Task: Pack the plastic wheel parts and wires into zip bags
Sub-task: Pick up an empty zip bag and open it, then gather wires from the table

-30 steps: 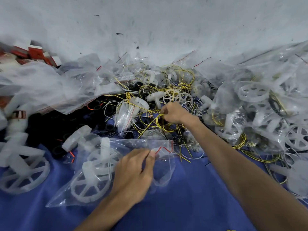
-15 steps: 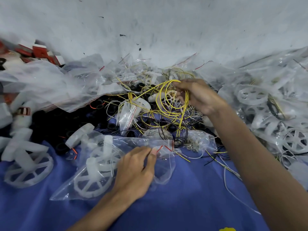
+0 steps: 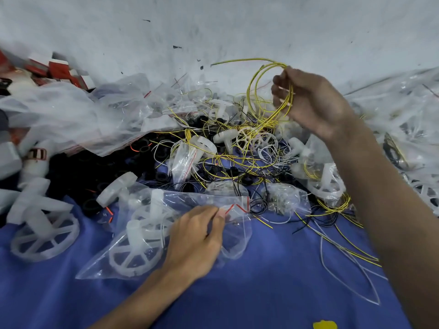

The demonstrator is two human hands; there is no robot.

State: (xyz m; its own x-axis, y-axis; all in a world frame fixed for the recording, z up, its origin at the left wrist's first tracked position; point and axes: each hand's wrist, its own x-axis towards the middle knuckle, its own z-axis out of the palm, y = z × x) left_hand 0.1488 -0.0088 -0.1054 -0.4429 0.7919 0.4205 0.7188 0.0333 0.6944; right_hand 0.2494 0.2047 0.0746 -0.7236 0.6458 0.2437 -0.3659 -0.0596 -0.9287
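head view: right hand [image 3: 316, 103] curls fingers round yellow wire coil [image 3: 270, 65] above tangled pile [image 3: 237, 157]; left hand [image 3: 194, 241] pinches zip bag [image 3: 235, 236] holding wheel part [image 3: 133, 255] mid blue cloth [image 3: 273, 293]; loose wheel [image 3: 45, 238] at left edge, grey wall [image 3: 213, 27] behind.

A clear zip bag [image 3: 234, 243], red-striped at its mouth, is laid flat with white spoked wheel parts [image 3: 133, 256] inside. Looped yellow wires [image 3: 276, 116] are held raised beyond the zip bag.
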